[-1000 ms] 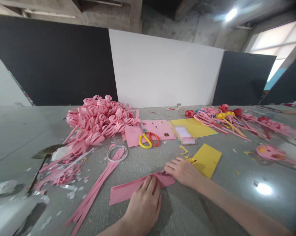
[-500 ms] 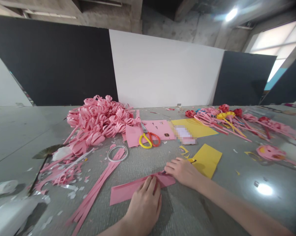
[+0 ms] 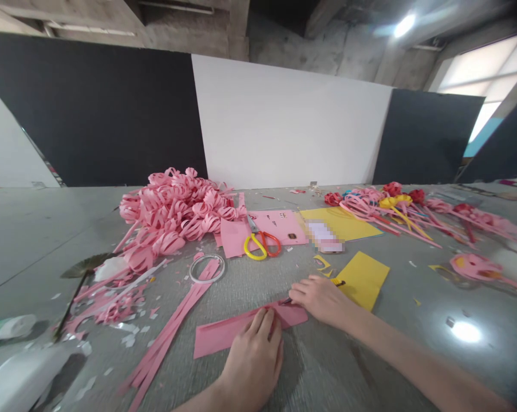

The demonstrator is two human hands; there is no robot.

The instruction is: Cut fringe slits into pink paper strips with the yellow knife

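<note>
A folded pink paper strip (image 3: 217,336) lies on the grey surface in front of me. My left hand (image 3: 255,357) rests on its middle, fingers together, pressing the paper. At the strip's right part, my right hand (image 3: 320,298) is closed round a small tool with a yellow end (image 3: 338,282) showing behind the hand and a dark tip at the paper. A yellow sheet (image 3: 365,277) lies just beyond my right wrist. Long pink strips (image 3: 178,326) and a roll of clear tape (image 3: 207,269) are to the left of the folded strip.
Yellow-and-red scissors (image 3: 262,245) lie on pink sheets (image 3: 232,237). A phone (image 3: 324,236) is beside them. Curled pink paper (image 3: 176,206) is heaped at the back left, paper flowers (image 3: 395,200) at the right. A bottle (image 3: 11,327) and scraps are at left.
The view has shifted very slightly. Both hands stay in nearly the same place on the pink strip.
</note>
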